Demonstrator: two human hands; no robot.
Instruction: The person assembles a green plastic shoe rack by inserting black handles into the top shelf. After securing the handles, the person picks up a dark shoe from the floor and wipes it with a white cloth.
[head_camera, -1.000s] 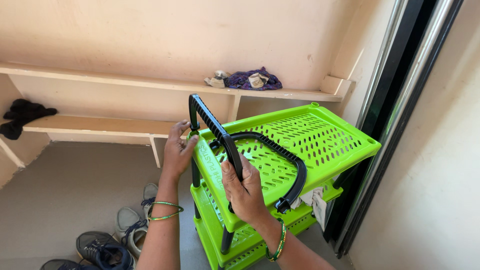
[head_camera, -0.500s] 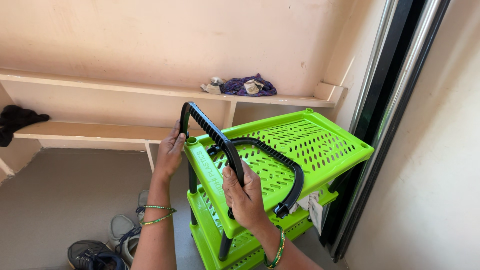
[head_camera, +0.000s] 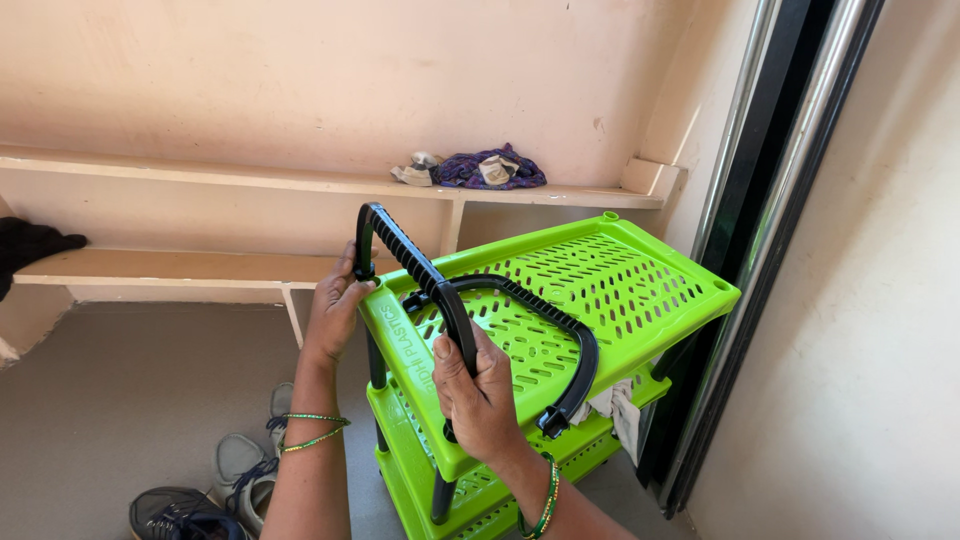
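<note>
We note a lime-green plastic tiered rack (head_camera: 560, 300) standing at the centre and lower right of the frame, its perforated top shelf tilted toward the camera. 2 black ribbed U-shaped handles are at that shelf. The upright handle (head_camera: 400, 250) stands along the shelf's left edge; the second handle (head_camera: 540, 315) lies flat across the perforations, one end near the front edge.

The left hand (head_camera: 335, 310), at centre left, is closed around the far leg of the upright handle where it meets the rear left corner of the shelf. The fingers wrap the post fully, and the grip appears firm. The right hand (head_camera: 480, 395), lower centre, is closed around the near leg of the same handle, just above the front corner socket. We judge that both hands hold low on the legs so that each end stays lined up with its corner. Whether the legs are seated in their sockets, we cannot tell.

The rack has at least 2 lower shelves on black posts; a pale cloth (head_camera: 615, 405) hangs at the second shelf's right side.

Beyond it, 2 wall ledges (head_camera: 200, 180) run across the upper left, with a bundle of purple and grey cloth (head_camera: 475, 170) on the upper one at upper centre. Shoes (head_camera: 215, 480) lie on the grey floor at the lower left. A dark sliding door frame (head_camera: 770, 200) fills the right.
</note>
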